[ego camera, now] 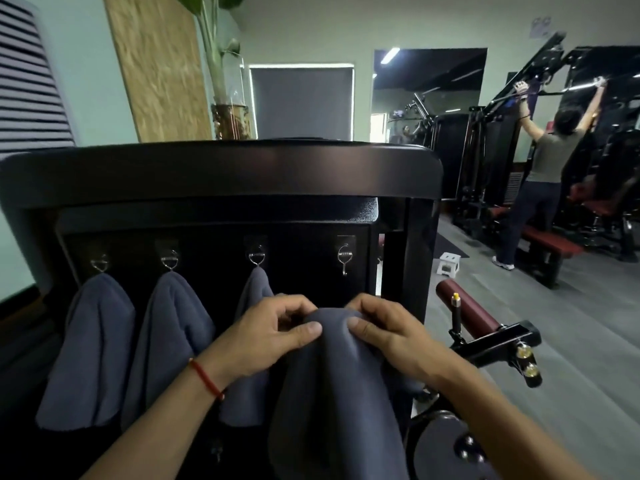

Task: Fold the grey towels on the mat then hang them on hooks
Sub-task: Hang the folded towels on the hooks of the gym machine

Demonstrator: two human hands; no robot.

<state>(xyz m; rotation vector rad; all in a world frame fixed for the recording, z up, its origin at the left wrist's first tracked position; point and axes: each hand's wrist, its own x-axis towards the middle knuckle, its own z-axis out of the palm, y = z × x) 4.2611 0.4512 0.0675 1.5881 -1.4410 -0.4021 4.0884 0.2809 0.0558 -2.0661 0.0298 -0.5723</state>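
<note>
Both hands hold up a folded grey towel [332, 386] in front of a black panel [214, 174]. My left hand [270, 334] pinches the towel's top fold from the left and my right hand [384, 330] pinches it from the right. The towel hangs down below my hands. Three other grey towels hang on the panel from metal hooks: the left one [90, 348], the middle one [166, 341] and a third [249, 341] partly behind my left hand. A fourth metal hook [344, 258] is bare, directly above the held towel.
A dark red padded roller [467, 310] on a black bracket with knobs juts out on the right. A person [543, 174] trains at black gym machines farther right. A small white stool [448, 263] stands on the grey floor. A plant [221, 64] rises behind the panel.
</note>
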